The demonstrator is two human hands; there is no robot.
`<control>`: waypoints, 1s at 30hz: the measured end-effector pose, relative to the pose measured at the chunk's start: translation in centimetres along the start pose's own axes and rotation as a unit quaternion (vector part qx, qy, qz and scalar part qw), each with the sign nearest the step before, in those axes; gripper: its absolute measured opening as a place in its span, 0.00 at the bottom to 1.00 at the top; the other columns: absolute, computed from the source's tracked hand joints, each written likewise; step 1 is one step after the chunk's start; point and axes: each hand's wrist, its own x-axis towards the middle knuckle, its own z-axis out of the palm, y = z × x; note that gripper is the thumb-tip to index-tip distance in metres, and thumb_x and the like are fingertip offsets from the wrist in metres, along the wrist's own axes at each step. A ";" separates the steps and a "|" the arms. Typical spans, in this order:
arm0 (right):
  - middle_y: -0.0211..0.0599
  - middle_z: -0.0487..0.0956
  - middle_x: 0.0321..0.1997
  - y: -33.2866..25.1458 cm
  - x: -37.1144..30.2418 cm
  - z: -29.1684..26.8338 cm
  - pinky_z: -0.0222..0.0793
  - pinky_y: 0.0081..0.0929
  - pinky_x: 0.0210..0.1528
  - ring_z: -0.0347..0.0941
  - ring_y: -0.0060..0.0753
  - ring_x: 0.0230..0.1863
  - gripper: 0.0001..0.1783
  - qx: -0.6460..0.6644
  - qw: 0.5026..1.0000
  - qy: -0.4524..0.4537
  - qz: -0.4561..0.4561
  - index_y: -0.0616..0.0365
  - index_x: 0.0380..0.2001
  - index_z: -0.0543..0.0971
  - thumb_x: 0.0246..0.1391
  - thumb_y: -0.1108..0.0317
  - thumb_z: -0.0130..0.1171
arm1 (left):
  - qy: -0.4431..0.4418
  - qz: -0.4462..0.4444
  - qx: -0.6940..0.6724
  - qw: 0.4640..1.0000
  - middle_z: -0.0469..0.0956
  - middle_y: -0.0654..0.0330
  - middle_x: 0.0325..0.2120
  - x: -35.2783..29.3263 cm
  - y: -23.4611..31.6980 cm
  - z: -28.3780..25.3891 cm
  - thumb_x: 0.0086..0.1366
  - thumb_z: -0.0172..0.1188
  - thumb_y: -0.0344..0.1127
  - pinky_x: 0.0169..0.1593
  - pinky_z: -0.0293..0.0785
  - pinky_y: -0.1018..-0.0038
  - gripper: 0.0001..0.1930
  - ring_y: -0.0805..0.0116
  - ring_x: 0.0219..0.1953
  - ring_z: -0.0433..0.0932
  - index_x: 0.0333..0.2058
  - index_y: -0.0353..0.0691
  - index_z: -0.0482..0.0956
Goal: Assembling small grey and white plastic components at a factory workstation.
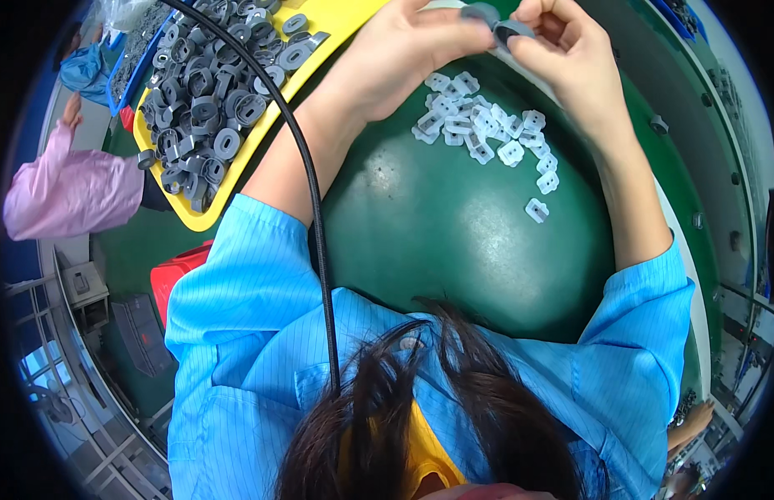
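At the top edge of the view my two hands meet over the green table. My left hand is closed in a pinch on a grey oval plastic part, which is blurred. A second grey plastic part, ring-like, is gripped between the thumb and fingers of my right hand. The two parts are very close; whether they touch I cannot tell. Just below my hands lies a loose pile of small translucent white plastic pieces, with a few strung out toward the right forearm.
Left of my left forearm, a yellow tray is heaped with similar grey parts. A black cable crosses in front of my left forearm. A person in pink is at the far left. The green table has a pale edge.
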 end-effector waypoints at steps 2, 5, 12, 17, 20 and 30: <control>0.32 0.74 0.28 -1.7 -0.6 1.4 0.69 0.22 0.32 0.72 0.24 0.29 0.11 -0.241 0.962 0.045 -0.119 0.60 0.30 0.72 0.40 0.77 0.60 | 0.029 -0.005 -0.099 0.995 0.77 0.56 0.42 0.1 0.1 -0.2 0.65 0.58 0.27 0.53 0.74 0.70 0.13 0.66 0.45 0.77 0.48 0.36 0.73; 0.42 0.74 0.28 -0.9 -0.7 1.8 0.71 0.29 0.32 0.74 0.37 0.28 0.11 -0.384 0.879 0.043 -0.281 0.61 0.31 0.73 0.38 0.77 0.58 | 0.017 -0.006 -0.074 0.997 0.78 0.57 0.42 0.4 -0.4 0.1 0.68 0.56 0.30 0.53 0.72 0.72 0.09 0.68 0.46 0.76 0.45 0.35 0.76; 0.27 0.78 0.34 1.0 1.0 -1.5 0.68 0.17 0.38 0.71 0.15 0.34 0.14 -0.002 0.994 0.049 0.098 0.62 0.42 0.77 0.51 0.71 0.63 | 0.037 0.033 -0.003 0.999 0.78 0.59 0.40 0.3 -1.6 -0.7 0.68 0.56 0.31 0.48 0.70 0.77 0.11 0.73 0.42 0.75 0.47 0.34 0.76; 0.30 0.80 0.38 3.7 1.9 -7.0 0.68 0.22 0.44 0.73 0.21 0.39 0.24 -0.283 0.945 0.100 0.132 0.59 0.50 0.77 0.50 0.63 0.66 | 0.039 -0.013 -0.008 0.999 0.78 0.62 0.37 0.6 -0.7 -1.4 0.69 0.56 0.33 0.46 0.70 0.79 0.11 0.74 0.40 0.74 0.47 0.35 0.75; 0.31 0.80 0.39 3.4 1.8 -7.3 0.69 0.23 0.43 0.74 0.23 0.40 0.21 -0.426 0.899 0.094 0.042 0.57 0.48 0.79 0.50 0.64 0.66 | 0.048 -0.030 -0.037 0.998 0.77 0.62 0.37 0.6 -0.5 -1.4 0.70 0.54 0.34 0.46 0.70 0.78 0.11 0.74 0.39 0.74 0.47 0.36 0.75; 0.41 0.80 0.35 0.4 0.0 0.0 0.71 0.37 0.44 0.76 0.44 0.40 0.12 -0.380 0.895 -0.197 -0.123 0.60 0.36 0.83 0.45 0.70 0.66 | 0.057 -0.020 -0.035 0.998 0.77 0.60 0.39 0.4 -0.5 -1.2 0.72 0.49 0.33 0.46 0.72 0.76 0.11 0.72 0.40 0.74 0.47 0.36 0.75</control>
